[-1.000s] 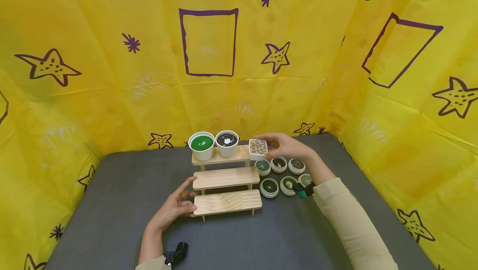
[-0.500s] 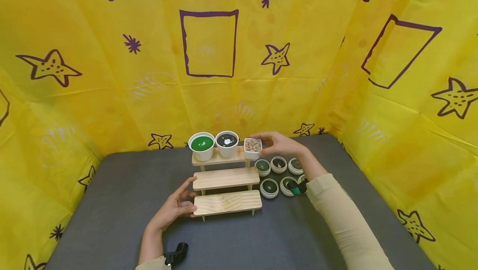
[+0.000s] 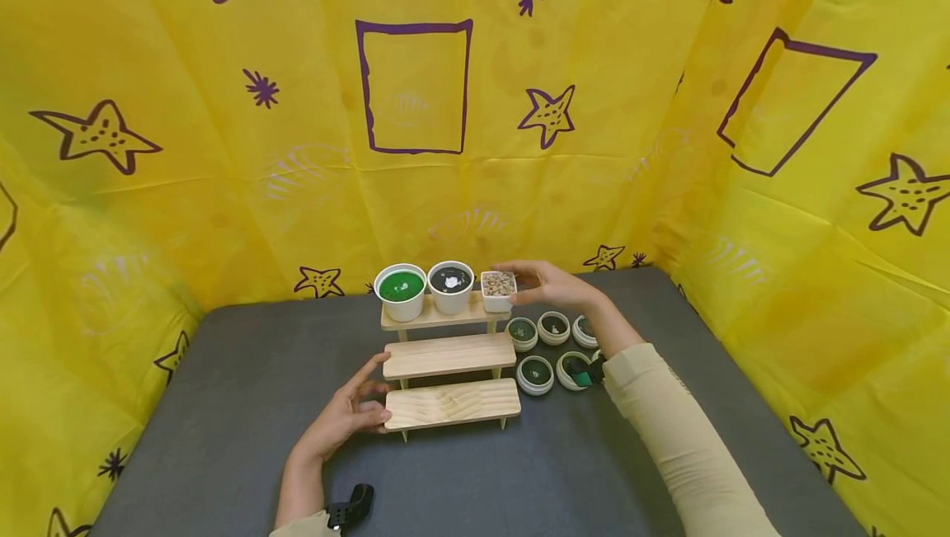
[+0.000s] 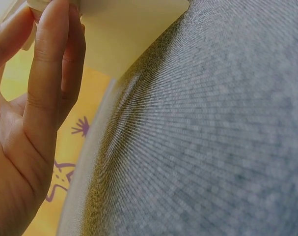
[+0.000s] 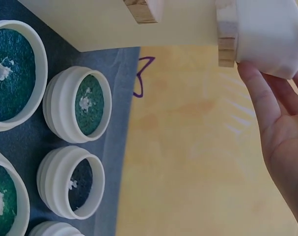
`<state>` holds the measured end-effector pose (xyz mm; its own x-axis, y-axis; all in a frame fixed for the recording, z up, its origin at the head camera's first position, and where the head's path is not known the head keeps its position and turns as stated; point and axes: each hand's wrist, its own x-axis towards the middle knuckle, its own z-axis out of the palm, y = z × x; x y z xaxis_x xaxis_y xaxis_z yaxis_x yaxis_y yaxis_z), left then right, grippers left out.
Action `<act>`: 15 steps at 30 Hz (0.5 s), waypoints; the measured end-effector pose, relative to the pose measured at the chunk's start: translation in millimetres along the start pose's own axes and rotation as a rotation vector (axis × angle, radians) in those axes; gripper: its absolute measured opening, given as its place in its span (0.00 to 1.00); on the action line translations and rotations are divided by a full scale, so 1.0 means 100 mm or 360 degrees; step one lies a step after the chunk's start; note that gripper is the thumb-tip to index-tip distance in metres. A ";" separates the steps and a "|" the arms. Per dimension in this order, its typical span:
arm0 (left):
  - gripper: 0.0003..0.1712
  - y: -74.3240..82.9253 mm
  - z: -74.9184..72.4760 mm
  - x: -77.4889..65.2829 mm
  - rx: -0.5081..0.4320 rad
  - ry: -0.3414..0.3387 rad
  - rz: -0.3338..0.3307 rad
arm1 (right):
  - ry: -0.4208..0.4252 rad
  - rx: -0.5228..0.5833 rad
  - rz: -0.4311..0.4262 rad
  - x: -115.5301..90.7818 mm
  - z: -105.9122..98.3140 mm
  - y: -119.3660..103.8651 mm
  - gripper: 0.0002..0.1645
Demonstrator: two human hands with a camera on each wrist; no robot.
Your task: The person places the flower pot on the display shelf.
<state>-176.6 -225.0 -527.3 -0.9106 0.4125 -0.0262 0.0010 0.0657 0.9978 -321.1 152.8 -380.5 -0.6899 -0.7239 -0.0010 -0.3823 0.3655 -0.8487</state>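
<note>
A three-tier wooden display stand (image 3: 449,355) stands mid-table. At its left end my left hand (image 3: 337,413) holds it, thumb at the bottom board's corner and a finger at the middle board's. My right hand (image 3: 560,286) grips a small square white pot (image 3: 499,284) with speckled pebbly contents, at the right end of the top board. In the right wrist view the pot's base (image 5: 266,37) meets the board's end, fingers along its side. Left of it on the same board are a white cup with green contents (image 3: 401,285) and a white cup with dark contents (image 3: 451,280).
Several round white jars with green or dark contents, such as a front one (image 3: 535,374) and a back one (image 3: 553,327), stand on the grey table (image 3: 267,372) right of the stand, under my right forearm. A yellow patterned cloth (image 3: 297,207) encloses the back and sides.
My right hand has carried the square pot leftward onto the right end of the top board, beside the dark cup. My left hand has stayed at the stand's left end.
</note>
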 end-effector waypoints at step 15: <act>0.53 0.00 0.00 -0.01 0.0000 0.0017 -0.0026 | 0.0091 0.0178 0.0019 0.05 0.08 0.03 0.39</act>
<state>-175.6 -225.1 -526.9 -0.9148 0.4018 -0.0419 -0.0138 0.0726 0.9973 -321.1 145.7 -387.2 -0.7292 -0.6842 0.0158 -0.3051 0.3043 -0.9024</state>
